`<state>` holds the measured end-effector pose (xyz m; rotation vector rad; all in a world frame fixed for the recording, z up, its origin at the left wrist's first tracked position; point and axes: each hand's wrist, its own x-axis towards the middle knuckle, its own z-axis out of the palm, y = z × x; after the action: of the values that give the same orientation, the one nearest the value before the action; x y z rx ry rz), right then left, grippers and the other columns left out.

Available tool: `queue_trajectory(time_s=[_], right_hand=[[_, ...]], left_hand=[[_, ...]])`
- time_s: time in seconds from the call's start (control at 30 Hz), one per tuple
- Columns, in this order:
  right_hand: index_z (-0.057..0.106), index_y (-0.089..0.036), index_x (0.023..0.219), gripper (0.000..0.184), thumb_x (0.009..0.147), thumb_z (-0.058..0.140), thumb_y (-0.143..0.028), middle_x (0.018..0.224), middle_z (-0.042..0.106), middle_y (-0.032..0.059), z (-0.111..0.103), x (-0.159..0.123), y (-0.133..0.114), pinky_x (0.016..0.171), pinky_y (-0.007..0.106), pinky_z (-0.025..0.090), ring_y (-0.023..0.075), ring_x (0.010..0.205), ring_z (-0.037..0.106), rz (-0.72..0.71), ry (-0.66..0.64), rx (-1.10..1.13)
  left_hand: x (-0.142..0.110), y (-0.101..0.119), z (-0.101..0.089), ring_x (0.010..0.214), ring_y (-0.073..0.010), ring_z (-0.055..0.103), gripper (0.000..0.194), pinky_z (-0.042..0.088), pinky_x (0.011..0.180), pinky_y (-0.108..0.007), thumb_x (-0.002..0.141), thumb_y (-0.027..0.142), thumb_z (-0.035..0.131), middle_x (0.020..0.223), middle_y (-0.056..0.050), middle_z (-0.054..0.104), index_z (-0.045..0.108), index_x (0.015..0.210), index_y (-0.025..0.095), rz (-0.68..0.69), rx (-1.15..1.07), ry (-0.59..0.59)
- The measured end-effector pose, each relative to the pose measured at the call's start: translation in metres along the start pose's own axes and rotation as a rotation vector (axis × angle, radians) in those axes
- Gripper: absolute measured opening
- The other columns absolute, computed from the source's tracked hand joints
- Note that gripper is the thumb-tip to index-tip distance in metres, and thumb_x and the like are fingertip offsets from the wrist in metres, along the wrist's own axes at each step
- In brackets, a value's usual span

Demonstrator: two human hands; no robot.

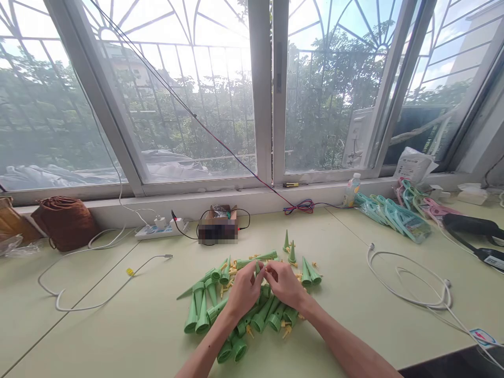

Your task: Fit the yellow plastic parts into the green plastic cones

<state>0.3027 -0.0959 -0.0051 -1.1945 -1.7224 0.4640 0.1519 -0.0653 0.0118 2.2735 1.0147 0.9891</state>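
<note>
My left hand (pixel 244 287) is closed around a green plastic spike (pixel 258 268), whose narrow end shows between the fingers. My right hand (pixel 284 283) meets it there, thumb and fingers pinched together; what they hold is too small and hidden to make out. Under and around both hands lies a heap of hollow green cone-shaped spikes (pixel 202 315) with wide collars. Small yellow plastic valve pieces (pixel 287 331) are scattered among them. Beyond my right hand, two green spikes (pixel 292 253) stand upright with yellow pieces at their sides. Two more spikes (pixel 311 273) lean together at the right.
A white cable (pixel 114 303) loops across the table's left side, another cable (pixel 409 303) across the right. Along the windowsill are a power strip (pixel 161 229), a small box (pixel 218 226), a bottle (pixel 352 190), bagged turquoise hangers (pixel 397 215) and a brown bag (pixel 67 223).
</note>
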Motion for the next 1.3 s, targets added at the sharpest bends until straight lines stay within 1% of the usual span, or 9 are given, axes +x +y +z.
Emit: queue_trajectory(time_s=[0.17, 0.33, 0.53, 0.63, 0.77, 0.87, 0.97, 1.13, 1.3], right_hand=[[0.048, -0.019, 0.069, 0.024, 0.092, 0.046, -0.022, 0.06, 0.046, -0.0026, 0.0, 0.001, -0.001, 0.052, 0.024, 0.027, 0.0118, 0.054, 0.038, -0.009, 0.011, 0.007], [0.052, -0.018, 0.07, 0.024, 0.093, 0.046, -0.024, 0.06, 0.049, -0.0022, 0.001, 0.0, -0.001, 0.052, 0.024, 0.028, 0.0117, 0.054, 0.039, 0.019, 0.02, 0.039], [0.056, -0.018, 0.072, 0.022, 0.091, 0.049, -0.027, 0.058, 0.049, -0.0027, 0.003, 0.001, -0.001, 0.05, 0.023, 0.031, 0.0117, 0.052, 0.04, 0.089, 0.063, 0.147], [0.057, -0.019, 0.072, 0.023, 0.09, 0.051, -0.032, 0.055, 0.049, -0.003, 0.003, 0.002, -0.002, 0.048, 0.023, 0.034, 0.012, 0.049, 0.044, 0.161, 0.067, 0.252], [0.056, -0.019, 0.073, 0.029, 0.088, 0.055, -0.043, 0.05, 0.049, -0.0038, 0.002, 0.005, -0.001, 0.043, 0.024, 0.038, 0.0125, 0.042, 0.048, 0.266, 0.054, 0.44], [0.057, -0.018, 0.07, 0.034, 0.083, 0.06, -0.049, 0.051, 0.051, -0.0035, 0.001, 0.008, 0.0, 0.042, 0.025, 0.041, 0.0123, 0.041, 0.048, 0.318, 0.067, 0.561], [0.057, -0.017, 0.068, 0.039, 0.079, 0.065, -0.054, 0.05, 0.05, -0.0038, 0.0, 0.01, 0.0, 0.042, 0.025, 0.041, 0.0113, 0.041, 0.048, 0.373, 0.076, 0.658], [0.057, -0.016, 0.068, 0.043, 0.075, 0.067, -0.057, 0.05, 0.05, -0.0043, 0.0, 0.01, -0.003, 0.042, 0.024, 0.042, 0.01, 0.041, 0.047, 0.432, 0.091, 0.72], [0.059, -0.015, 0.07, 0.043, 0.073, 0.069, -0.057, 0.053, 0.054, -0.003, -0.001, 0.01, -0.005, 0.044, 0.024, 0.043, 0.01, 0.044, 0.049, 0.438, 0.097, 0.726]], left_hand=[[-0.001, 0.003, -0.001, 0.051, -0.0119, 0.039, 0.026, 0.033, 0.051, -0.023, 0.096, 0.035, 0.04, 0.066, 0.002, 0.051, 0.056, 0.083, 0.019, 0.027, -0.004, 0.013], [0.0, 0.002, -0.001, 0.052, -0.0113, 0.042, 0.022, 0.036, 0.051, -0.023, 0.096, 0.033, 0.041, 0.073, 0.0, 0.056, 0.056, 0.085, 0.019, 0.039, -0.015, 0.025], [0.0, 0.004, -0.001, 0.056, -0.0109, 0.049, 0.018, 0.041, 0.052, -0.022, 0.095, 0.029, 0.043, 0.085, -0.002, 0.061, 0.057, 0.089, 0.02, 0.084, -0.065, 0.022], [0.0, 0.004, -0.002, 0.058, -0.0111, 0.052, 0.016, 0.042, 0.052, -0.022, 0.095, 0.029, 0.044, 0.09, -0.003, 0.061, 0.058, 0.093, 0.021, 0.095, -0.06, 0.042], [0.0, 0.004, -0.003, 0.063, -0.0129, 0.053, 0.014, 0.043, 0.053, -0.023, 0.094, 0.029, 0.046, 0.09, -0.003, 0.058, 0.058, 0.095, 0.021, 0.11, -0.022, 0.071], [0.001, 0.004, -0.004, 0.063, -0.0136, 0.053, 0.015, 0.044, 0.054, -0.024, 0.094, 0.029, 0.047, 0.09, -0.003, 0.058, 0.058, 0.099, 0.022, 0.11, -0.007, 0.089], [0.002, 0.002, -0.003, 0.065, -0.0142, 0.055, 0.016, 0.044, 0.054, -0.024, 0.094, 0.03, 0.047, 0.091, -0.004, 0.059, 0.058, 0.102, 0.022, 0.101, -0.003, 0.08], [0.002, 0.0, -0.002, 0.069, -0.016, 0.056, 0.015, 0.045, 0.058, -0.026, 0.095, 0.03, 0.045, 0.088, -0.004, 0.059, 0.057, 0.095, 0.021, 0.072, 0.014, 0.057], [0.003, 0.0, -0.002, 0.07, -0.0168, 0.057, 0.02, 0.045, 0.059, -0.027, 0.096, 0.032, 0.041, 0.085, -0.004, 0.057, 0.056, 0.092, 0.02, 0.056, 0.006, 0.068]])
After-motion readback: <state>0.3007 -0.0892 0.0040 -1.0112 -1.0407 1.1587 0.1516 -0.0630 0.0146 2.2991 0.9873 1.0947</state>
